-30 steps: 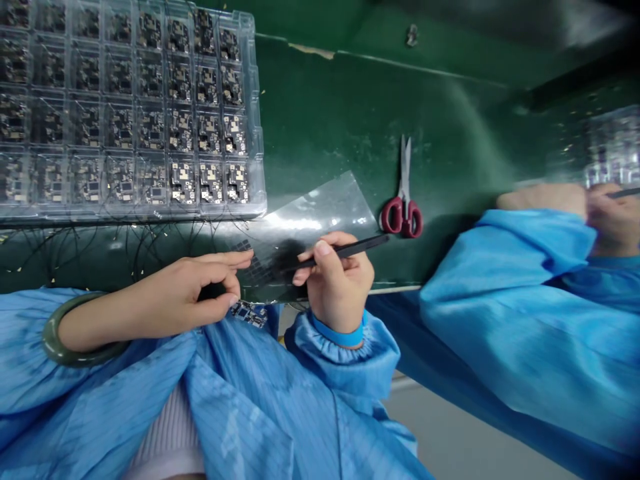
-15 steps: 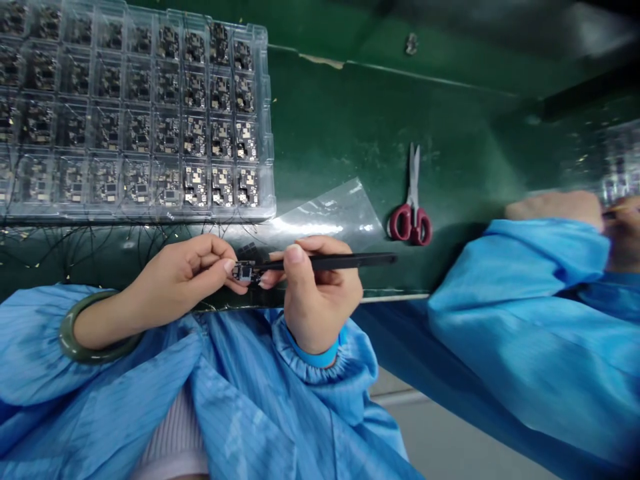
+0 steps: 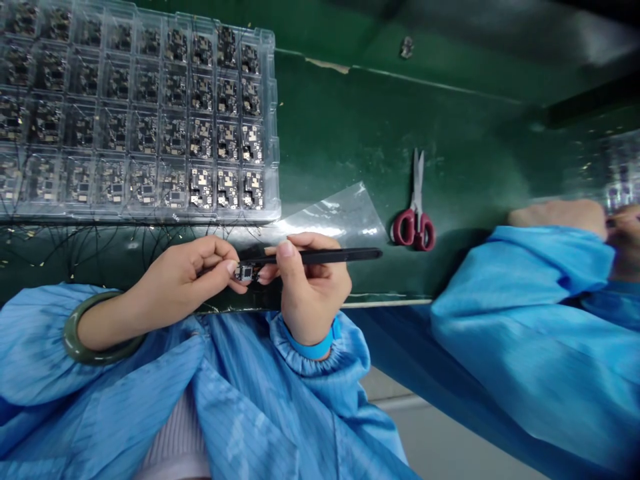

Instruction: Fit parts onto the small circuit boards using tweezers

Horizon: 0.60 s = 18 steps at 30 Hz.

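A small circuit board [image 3: 245, 272] is pinched between the thumb and fingers of my left hand [image 3: 197, 270], near the table's front edge. My right hand [image 3: 313, 280] grips black tweezers [image 3: 345, 255], held nearly level. Their tips point left and reach the upper side of the board; whether they touch it I cannot tell. The right fingertips are close against the board's right end. Just behind both hands lies a clear plastic sheet [image 3: 340, 217] on the green table.
A clear compartment tray [image 3: 277, 160] of circuit boards with thin black wires stands at the back left. Red-handled scissors [image 3: 415, 220] lie right of the sheet. A small metallic piece [image 3: 407, 47] is at the back. At right, a co-worker's blue sleeve [image 3: 530, 273] reaches over the table.
My right hand and the tweezers have shifted left, so the tips are farther over the board. My left hand keeps its pinch. The whole view has shifted slightly.
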Each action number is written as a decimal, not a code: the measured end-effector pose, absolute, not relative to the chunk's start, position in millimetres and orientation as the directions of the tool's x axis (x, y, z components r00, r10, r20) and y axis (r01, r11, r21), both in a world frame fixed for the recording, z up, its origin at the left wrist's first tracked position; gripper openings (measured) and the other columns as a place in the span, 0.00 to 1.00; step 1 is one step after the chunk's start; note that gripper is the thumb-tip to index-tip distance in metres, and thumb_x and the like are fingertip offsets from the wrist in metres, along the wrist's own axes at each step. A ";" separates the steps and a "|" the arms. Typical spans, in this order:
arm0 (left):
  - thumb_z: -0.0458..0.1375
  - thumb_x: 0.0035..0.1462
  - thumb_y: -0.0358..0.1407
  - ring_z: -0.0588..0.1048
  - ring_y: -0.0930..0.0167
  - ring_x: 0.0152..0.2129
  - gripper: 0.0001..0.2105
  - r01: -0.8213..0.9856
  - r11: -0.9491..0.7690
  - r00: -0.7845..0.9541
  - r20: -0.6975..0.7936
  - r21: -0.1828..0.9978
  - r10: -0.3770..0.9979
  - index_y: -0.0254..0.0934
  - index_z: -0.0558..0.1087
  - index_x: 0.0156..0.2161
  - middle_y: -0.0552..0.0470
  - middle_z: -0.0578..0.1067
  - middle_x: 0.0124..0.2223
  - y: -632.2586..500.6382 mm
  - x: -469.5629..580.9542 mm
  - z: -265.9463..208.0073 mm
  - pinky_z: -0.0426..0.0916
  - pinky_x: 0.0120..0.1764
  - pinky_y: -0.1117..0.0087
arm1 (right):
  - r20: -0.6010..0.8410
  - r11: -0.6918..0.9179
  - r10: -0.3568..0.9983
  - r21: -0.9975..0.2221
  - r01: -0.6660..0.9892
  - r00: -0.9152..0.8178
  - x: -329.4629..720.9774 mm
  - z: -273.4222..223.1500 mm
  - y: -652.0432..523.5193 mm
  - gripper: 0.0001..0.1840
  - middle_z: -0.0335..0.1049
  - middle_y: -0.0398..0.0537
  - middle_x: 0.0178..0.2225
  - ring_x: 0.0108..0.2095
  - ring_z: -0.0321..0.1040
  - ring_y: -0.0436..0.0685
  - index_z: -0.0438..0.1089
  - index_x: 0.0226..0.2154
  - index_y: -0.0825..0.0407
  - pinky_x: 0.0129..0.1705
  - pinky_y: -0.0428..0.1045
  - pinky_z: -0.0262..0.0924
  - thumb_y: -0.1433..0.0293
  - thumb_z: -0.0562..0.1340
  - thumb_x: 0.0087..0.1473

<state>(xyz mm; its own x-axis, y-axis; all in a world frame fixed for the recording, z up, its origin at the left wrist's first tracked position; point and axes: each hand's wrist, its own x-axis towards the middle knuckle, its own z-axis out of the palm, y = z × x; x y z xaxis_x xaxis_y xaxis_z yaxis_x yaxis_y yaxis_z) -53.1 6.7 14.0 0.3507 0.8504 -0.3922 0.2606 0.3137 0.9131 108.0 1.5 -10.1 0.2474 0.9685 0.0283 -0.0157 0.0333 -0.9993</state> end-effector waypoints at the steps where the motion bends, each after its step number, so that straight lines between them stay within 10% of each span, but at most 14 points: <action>1: 0.53 0.62 0.37 0.81 0.73 0.30 0.07 0.267 0.315 0.351 -0.397 0.911 0.848 0.36 0.67 0.35 0.53 0.81 0.31 6.7 -53.3 14.1 0.71 0.34 0.78 | 0.029 0.033 0.969 -0.999 -0.013 0.245 108.1 -10.4 1.4 0.07 0.71 0.34 0.20 0.16 0.69 0.47 0.67 0.36 0.47 0.18 0.42 0.68 0.65 0.65 0.54; 18: 0.53 0.62 0.36 0.80 0.73 0.30 0.06 0.199 0.355 0.353 -0.405 0.913 0.843 0.36 0.66 0.35 0.54 0.79 0.30 3.7 -54.3 7.3 0.71 0.33 0.76 | 0.181 0.159 0.973 -0.976 0.148 0.144 114.0 -18.5 -6.2 0.07 0.72 0.41 0.31 0.26 0.73 0.50 0.69 0.37 0.46 0.26 0.47 0.70 0.69 0.65 0.53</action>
<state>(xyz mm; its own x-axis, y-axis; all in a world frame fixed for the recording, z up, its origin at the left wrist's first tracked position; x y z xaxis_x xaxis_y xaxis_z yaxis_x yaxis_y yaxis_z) -54.3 3.7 7.3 0.3533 0.8434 -0.4048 0.1991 0.3550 0.9134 114.0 -6.2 -18.5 0.1436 0.9730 0.1808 0.1482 0.1595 -0.9760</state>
